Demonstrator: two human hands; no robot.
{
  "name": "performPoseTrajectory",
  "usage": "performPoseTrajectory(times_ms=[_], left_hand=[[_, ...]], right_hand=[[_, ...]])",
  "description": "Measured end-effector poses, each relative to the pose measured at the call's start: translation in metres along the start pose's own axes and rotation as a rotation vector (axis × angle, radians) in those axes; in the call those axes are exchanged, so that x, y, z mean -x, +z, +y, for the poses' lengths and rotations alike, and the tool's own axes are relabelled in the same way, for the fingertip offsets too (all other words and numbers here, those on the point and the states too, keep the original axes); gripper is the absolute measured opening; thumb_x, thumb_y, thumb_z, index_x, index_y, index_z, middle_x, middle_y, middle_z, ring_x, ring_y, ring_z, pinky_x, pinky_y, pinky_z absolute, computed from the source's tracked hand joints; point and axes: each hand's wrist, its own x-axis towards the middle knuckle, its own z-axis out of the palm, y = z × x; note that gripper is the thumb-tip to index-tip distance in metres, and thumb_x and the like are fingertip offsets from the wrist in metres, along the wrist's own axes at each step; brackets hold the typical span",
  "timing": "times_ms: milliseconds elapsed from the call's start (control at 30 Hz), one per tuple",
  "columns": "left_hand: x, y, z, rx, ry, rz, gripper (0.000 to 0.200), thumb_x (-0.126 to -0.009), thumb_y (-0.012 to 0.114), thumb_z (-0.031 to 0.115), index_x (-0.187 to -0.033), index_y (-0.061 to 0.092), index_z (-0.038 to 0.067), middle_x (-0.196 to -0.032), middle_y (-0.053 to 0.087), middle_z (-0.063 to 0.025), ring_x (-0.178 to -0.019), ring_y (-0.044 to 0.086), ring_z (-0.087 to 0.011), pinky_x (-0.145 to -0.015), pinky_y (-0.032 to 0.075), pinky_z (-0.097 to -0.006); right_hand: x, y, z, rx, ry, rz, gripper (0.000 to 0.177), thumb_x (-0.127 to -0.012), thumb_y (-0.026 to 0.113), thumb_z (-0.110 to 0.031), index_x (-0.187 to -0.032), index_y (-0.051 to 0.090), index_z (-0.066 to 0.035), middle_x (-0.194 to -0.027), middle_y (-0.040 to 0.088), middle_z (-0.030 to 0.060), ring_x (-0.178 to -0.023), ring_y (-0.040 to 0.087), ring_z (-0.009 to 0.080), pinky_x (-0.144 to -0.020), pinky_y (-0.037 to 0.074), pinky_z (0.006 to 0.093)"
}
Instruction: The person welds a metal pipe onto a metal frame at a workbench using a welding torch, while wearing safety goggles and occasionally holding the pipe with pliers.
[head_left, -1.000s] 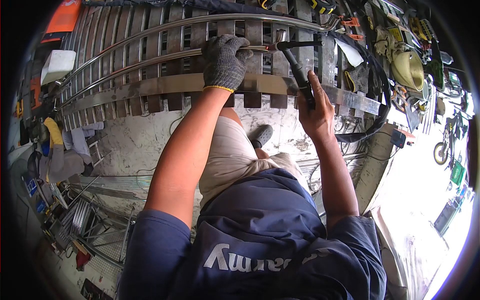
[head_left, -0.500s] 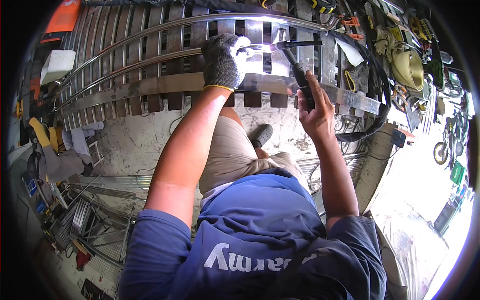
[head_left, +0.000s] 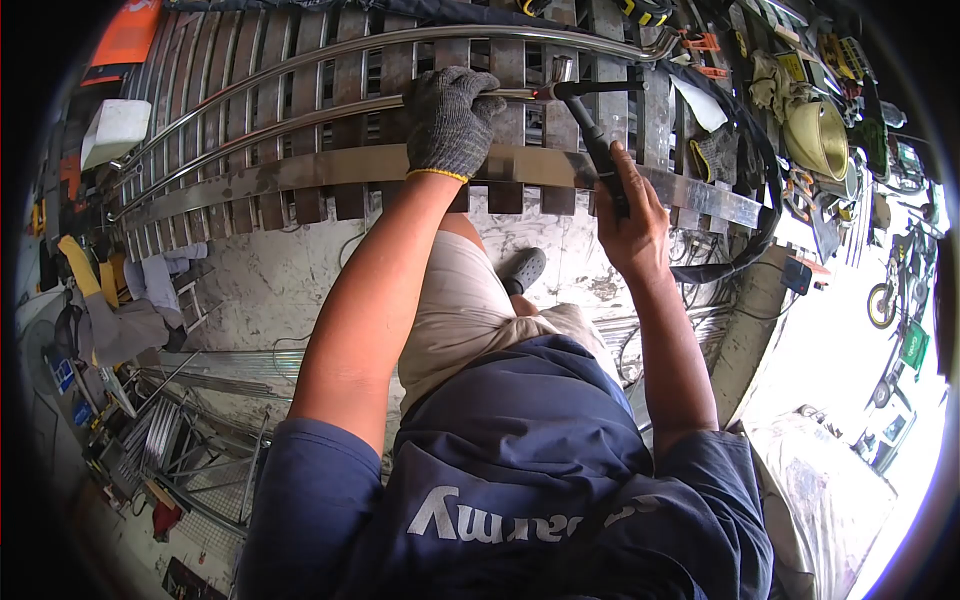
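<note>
My left hand (head_left: 450, 122), in a grey knitted glove with a yellow cuff, is closed around the lower shiny metal tube (head_left: 330, 114) over the slatted metal bench. Bare, my right hand (head_left: 632, 210) grips the black handle of a welding torch (head_left: 597, 140). The torch head is right at the tube's right end, where a small reddish glow shows. A short upright piece of tube (head_left: 562, 69) stands just behind the torch head. The longer curved tube (head_left: 400, 38) runs behind both hands, apart from them. My right fingertips are partly hidden behind the handle.
A flat metal bar (head_left: 330, 168) edges the slatted bench. A black cable (head_left: 768, 215) loops at the right, near a glove (head_left: 712, 158) and a beige bowl-like object (head_left: 815, 140). A white block (head_left: 117, 133) is at the left. Another person (head_left: 130, 320) is at far left.
The bright arc light at the torch tip has gone out, leaving a small reddish glow. Both hands keep nearly the same place and hold.
</note>
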Motion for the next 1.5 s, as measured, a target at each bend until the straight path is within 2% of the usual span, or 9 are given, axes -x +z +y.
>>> performPoseTrajectory(times_ms=[133, 433, 733, 1167, 1400, 1500], left_hand=[[-0.0025, 0.0021, -0.0044, 0.038, -0.016, -0.033, 0.026, -0.086, 0.093, 0.022, -0.110, 0.088, 0.013, -0.114, 0.083, -0.0109, -0.114, 0.075, -0.0360, -0.105, 0.058, -0.0469], [0.0003, 0.0015, -0.0009, 0.020, -0.026, 0.003, 0.029, -0.083, 0.094, 0.023, -0.110, 0.088, 0.015, -0.116, 0.083, -0.0095, -0.115, 0.074, -0.0357, -0.108, 0.056, -0.0479], [-0.0015, 0.0006, -0.0016, -0.005, -0.018, -0.032, 0.027, -0.085, 0.093, 0.026, -0.109, 0.088, 0.014, -0.114, 0.083, -0.0093, -0.115, 0.074, -0.0354, -0.105, 0.056, -0.0489], [0.0001, 0.0039, -0.0032, -0.032, 0.008, 0.012, 0.027, -0.084, 0.093, 0.022, -0.110, 0.088, 0.015, -0.116, 0.083, -0.0096, -0.115, 0.074, -0.0355, -0.106, 0.057, -0.0473], [-0.0019, 0.0039, -0.0057, -0.003, 0.077, 0.056, 0.023, -0.084, 0.093, 0.021, -0.105, 0.088, 0.011, -0.106, 0.084, -0.0114, -0.103, 0.079, -0.0357, -0.098, 0.061, -0.0487], [-0.0013, 0.0041, -0.0049, 0.063, 0.023, 0.030, 0.025, -0.084, 0.093, 0.020, -0.106, 0.088, 0.011, -0.108, 0.083, -0.0112, -0.106, 0.078, -0.0356, -0.101, 0.060, -0.0481]], right_hand=[[0.0003, 0.0005, 0.0000, 0.022, -0.007, -0.009, 0.069, -0.104, 0.078, -0.010, -0.169, 0.056, -0.017, -0.125, 0.080, 0.0232, -0.100, 0.083, 0.0451, -0.078, 0.069, 0.0531], [-0.0019, -0.0008, -0.0030, -0.006, -0.063, 0.061, 0.070, -0.103, 0.078, -0.008, -0.169, 0.055, -0.014, -0.128, 0.080, 0.0232, -0.103, 0.083, 0.0452, -0.080, 0.069, 0.0526], [0.0009, 0.0011, 0.0017, 0.016, -0.030, 0.003, 0.066, -0.104, 0.077, -0.009, -0.167, 0.058, -0.014, -0.125, 0.080, 0.0241, -0.100, 0.083, 0.0453, -0.078, 0.069, 0.0522], [-0.0005, 0.0019, -0.0011, -0.016, -0.057, 0.065, 0.068, -0.104, 0.078, -0.008, -0.168, 0.057, -0.014, -0.117, 0.080, 0.0220, -0.092, 0.082, 0.0431, -0.073, 0.067, 0.0519], [0.0002, 0.0014, -0.0008, 0.015, -0.060, 0.036, 0.066, -0.104, 0.078, -0.008, -0.167, 0.059, -0.014, -0.118, 0.080, 0.0202, -0.092, 0.082, 0.0417, -0.072, 0.067, 0.0511], [0.0001, 0.0014, -0.0012, 0.012, -0.052, 0.051, 0.064, -0.105, 0.078, -0.009, -0.166, 0.059, -0.014, -0.120, 0.080, 0.0197, -0.093, 0.082, 0.0411, -0.073, 0.067, 0.0510]])
